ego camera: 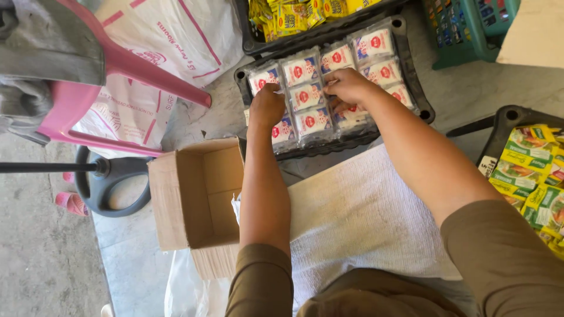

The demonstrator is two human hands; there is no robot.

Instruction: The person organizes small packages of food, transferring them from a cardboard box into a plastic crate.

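About eleven clear packets [309,95] of white sachets with red round marks lie in rows in one black crate [423,108], filling it under both hands. The left hand [267,105] rests curled, fingers bent down onto a packet at the crate's left side; whether it pinches that packet cannot be told. The right hand [348,87] lies just beside it to the right, fingers curled and pressing on packets in the middle rows, its grip hidden under the knuckles. Both forearms reach forward from brown sleeves over a white towel [364,217] spread nearer the body. Left of the left forearm stands one open, empty cardboard box [194,199]. Beyond the hands sits a second black crate [255,41] of yellow sachets; well right of the right arm, a third crate [505,120] holds green and yellow packets. Far left stands a pink plastic chair [117,64].
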